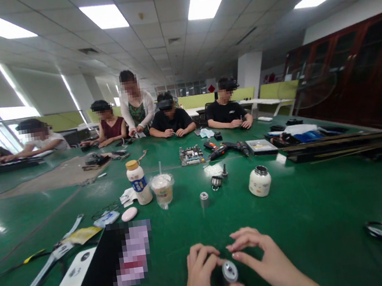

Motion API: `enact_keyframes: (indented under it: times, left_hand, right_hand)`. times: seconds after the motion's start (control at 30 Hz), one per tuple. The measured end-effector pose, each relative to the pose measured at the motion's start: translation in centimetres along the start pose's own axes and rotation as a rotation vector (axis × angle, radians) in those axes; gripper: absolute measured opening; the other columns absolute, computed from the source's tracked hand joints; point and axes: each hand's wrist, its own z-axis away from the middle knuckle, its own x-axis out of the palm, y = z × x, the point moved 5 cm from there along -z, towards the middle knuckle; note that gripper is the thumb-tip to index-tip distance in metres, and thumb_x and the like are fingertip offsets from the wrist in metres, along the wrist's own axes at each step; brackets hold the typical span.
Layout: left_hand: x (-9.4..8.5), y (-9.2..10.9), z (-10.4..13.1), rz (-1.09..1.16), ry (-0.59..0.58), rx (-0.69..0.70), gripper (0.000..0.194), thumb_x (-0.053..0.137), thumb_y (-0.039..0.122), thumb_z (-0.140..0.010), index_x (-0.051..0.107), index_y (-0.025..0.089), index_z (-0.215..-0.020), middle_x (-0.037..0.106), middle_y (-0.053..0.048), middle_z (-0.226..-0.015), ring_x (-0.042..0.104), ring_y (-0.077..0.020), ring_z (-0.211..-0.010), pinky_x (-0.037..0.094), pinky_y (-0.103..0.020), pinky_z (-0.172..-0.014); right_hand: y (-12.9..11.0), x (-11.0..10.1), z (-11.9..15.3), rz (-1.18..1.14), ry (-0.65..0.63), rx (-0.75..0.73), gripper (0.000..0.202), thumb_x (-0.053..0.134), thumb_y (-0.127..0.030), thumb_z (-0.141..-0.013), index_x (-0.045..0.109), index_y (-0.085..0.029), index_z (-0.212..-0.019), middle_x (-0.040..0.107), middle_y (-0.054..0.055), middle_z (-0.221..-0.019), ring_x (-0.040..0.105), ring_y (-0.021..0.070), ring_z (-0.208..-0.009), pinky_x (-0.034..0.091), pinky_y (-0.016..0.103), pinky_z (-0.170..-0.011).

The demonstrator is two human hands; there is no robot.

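Observation:
At the bottom centre, my left hand (203, 277) curls round a small silver metal cylinder (230, 271), thumb and fingers at its sides. The cylinder's round top, with a dark hole in the middle, faces up. My right hand (262, 258) is just right of it, fingers bent and apart, with nothing seen between them. Farther up the green table stands a second silver cylinder (204, 200). Behind that lie a dark metal part with a ring (216, 182) and a small dark pointed part (224, 172).
A capped bottle (139, 182), a plastic cup with a straw (163, 191) and a white jar (260, 181) stand ahead. A tablet (102, 258) lies left. A circuit board (191, 155) and power drills (237, 147) lie farther back. Several people are across the table.

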Motion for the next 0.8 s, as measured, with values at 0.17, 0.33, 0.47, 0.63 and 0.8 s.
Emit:
enact_keyframes:
  times: [0.17, 0.33, 0.47, 0.63, 0.8]
  left_hand:
    - [0.2, -0.1, 0.1, 0.010, -0.008, 0.011, 0.034, 0.084, 0.043, -0.068, 0.069, 0.021, -0.089, 0.066, -0.009, -0.100, 0.054, -0.0298, -0.099, 0.049, -0.047, -0.085]
    - [0.2, -0.2, 0.1, 0.000, 0.046, 0.019, 0.036, 0.086, 0.044, -0.063, 0.067, 0.021, -0.083, 0.066, -0.008, -0.098, 0.054, -0.0291, -0.097, 0.049, -0.045, -0.084]
    - [0.0, -0.1, 0.0, -0.007, 0.063, 0.058, 0.035, 0.085, 0.046, -0.065, 0.068, 0.021, -0.084, 0.067, -0.008, -0.096, 0.055, -0.0279, -0.095, 0.050, -0.043, -0.083]
    - [0.1, -0.2, -0.1, -0.004, 0.035, 0.047, 0.035, 0.084, 0.046, -0.066, 0.069, 0.021, -0.087, 0.067, -0.008, -0.097, 0.056, -0.0287, -0.096, 0.050, -0.044, -0.083]
    - [-0.3, -0.1, 0.0, 0.098, 0.048, 0.023, 0.043, 0.086, 0.043, -0.063, 0.067, 0.021, -0.094, 0.066, -0.008, -0.099, 0.055, -0.0288, -0.097, 0.050, -0.045, -0.085]
  right_hand:
    - [-1.9, 1.3, 1.2, 0.022, -0.080, 0.006, 0.009, 0.075, -0.021, -0.079, 0.079, -0.025, -0.086, 0.073, 0.009, -0.104, 0.061, 0.0304, -0.111, 0.044, 0.050, -0.098]
    - [-1.4, 1.5, 0.9, 0.035, -0.067, 0.006, 0.006, 0.074, -0.022, -0.080, 0.079, -0.025, -0.082, 0.074, 0.009, -0.098, 0.063, 0.0304, -0.106, 0.046, 0.049, -0.095]
    - [-1.2, 1.9, 1.0, 0.061, -0.067, -0.017, 0.006, 0.073, -0.024, -0.081, 0.078, -0.025, -0.080, 0.074, 0.009, -0.099, 0.062, 0.0302, -0.106, 0.045, 0.048, -0.095]
    - [-0.7, 2.3, 1.0, 0.086, -0.037, -0.034, 0.004, 0.074, -0.021, -0.078, 0.076, -0.024, -0.077, 0.074, 0.007, -0.093, 0.064, 0.0283, -0.100, 0.048, 0.044, -0.091]
    - [-0.1, 1.0, 0.8, 0.111, 0.087, -0.064, 0.025, 0.084, -0.023, -0.064, 0.066, -0.021, -0.081, 0.069, 0.003, -0.073, 0.064, 0.0291, -0.088, 0.046, 0.047, -0.091]
